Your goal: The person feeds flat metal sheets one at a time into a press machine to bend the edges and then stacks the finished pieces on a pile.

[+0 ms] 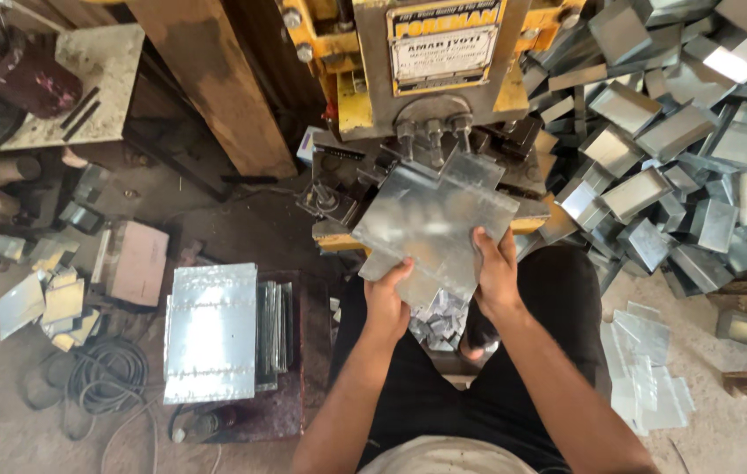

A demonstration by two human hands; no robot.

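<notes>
A cross-shaped galvanised metal sheet [433, 224] lies tilted on the bed of a yellow press machine [426, 79], under its bolted ram. My left hand [388, 298] grips the sheet's near left edge. My right hand [496, 270] holds its near right edge, thumb on top. Both forearms reach up from the bottom of the view over my dark trousers.
A stack of flat metal sheets [212, 332] sits on a low stand at my left. A large heap of formed metal boxes [680, 149] fills the right. Loose offcuts [650, 382] lie at the lower right, small scraps [49, 303] and a coiled cable [110, 376] at the left.
</notes>
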